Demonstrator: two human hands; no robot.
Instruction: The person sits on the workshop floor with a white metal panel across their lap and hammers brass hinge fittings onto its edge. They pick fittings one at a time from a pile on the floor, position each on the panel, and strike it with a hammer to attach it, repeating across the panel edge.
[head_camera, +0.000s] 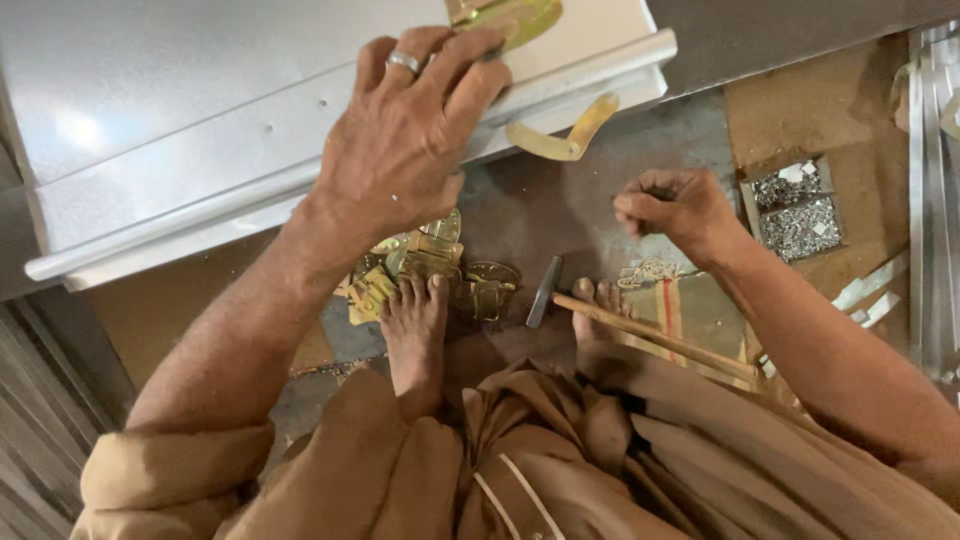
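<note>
My left hand (405, 140), a ring on one finger, rests on the edge of a grey sheet-metal box (180, 120), fingertips pressing a brass-coloured latch plate (515, 18) at its top. A brass handle (562, 140) hangs from the box's rim. My right hand (675, 208) hovers over the floor with fingers pinched together; anything held is too small to see. A hammer (640, 330) with a wooden shaft lies by my right foot.
A heap of brass-coloured latches (430, 265) lies by my left foot. A small box of silvery rivets (798, 212) sits at the right on cardboard. Metal strips (935, 200) run along the right edge. Small fasteners (650, 272) lie on a striped cloth.
</note>
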